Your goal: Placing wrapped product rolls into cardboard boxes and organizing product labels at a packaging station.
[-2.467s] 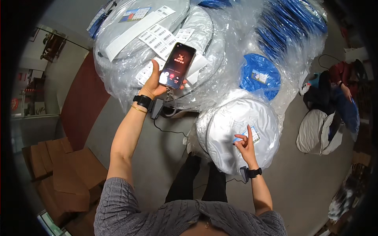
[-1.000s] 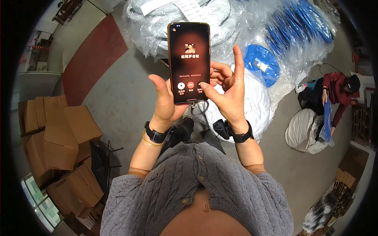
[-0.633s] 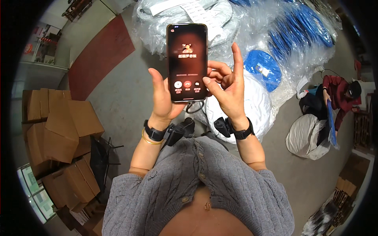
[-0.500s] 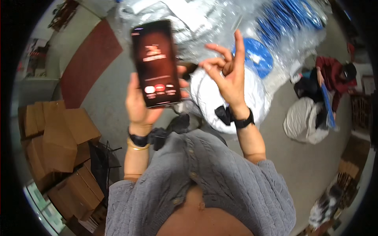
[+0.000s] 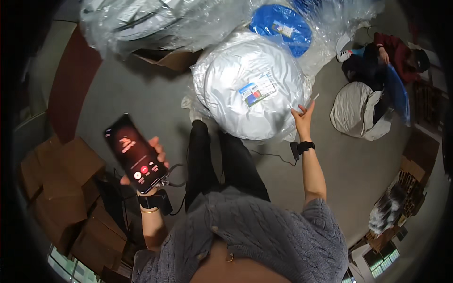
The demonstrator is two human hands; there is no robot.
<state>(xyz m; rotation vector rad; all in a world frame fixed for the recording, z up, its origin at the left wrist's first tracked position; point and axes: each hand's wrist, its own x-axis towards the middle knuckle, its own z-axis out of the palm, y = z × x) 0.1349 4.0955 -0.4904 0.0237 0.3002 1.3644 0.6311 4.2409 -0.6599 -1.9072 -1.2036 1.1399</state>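
My left hand (image 5: 159, 153) is closed round a smartphone (image 5: 134, 153), held tilted with its dark, red-glowing screen facing up. My right hand (image 5: 303, 120) has its fingers spread at the right edge of a round white package (image 5: 222, 89) wrapped in clear plastic. Thumb and fingertips look to touch the wrap there. A thin pale sliver (image 5: 316, 97) shows by one fingertip, too small to make out. A colour-printed label (image 5: 258, 90) lies on the package's top. Behind it is a round blue package (image 5: 278, 26), also in clear plastic.
More plastic-wrapped goods (image 5: 141, 19) stand at the far left, beside an open carton (image 5: 172, 59). Cardboard boxes (image 5: 59, 188) are piled at left. A person in dark red (image 5: 398, 56) crouches at right, near a pale sack (image 5: 356, 111). A cable (image 5: 273, 154) hangs from my right wrist.
My left hand has lowered the phone to the left and nearer me. My right hand has moved down and right, from above the white package to its edge. The view has shifted.
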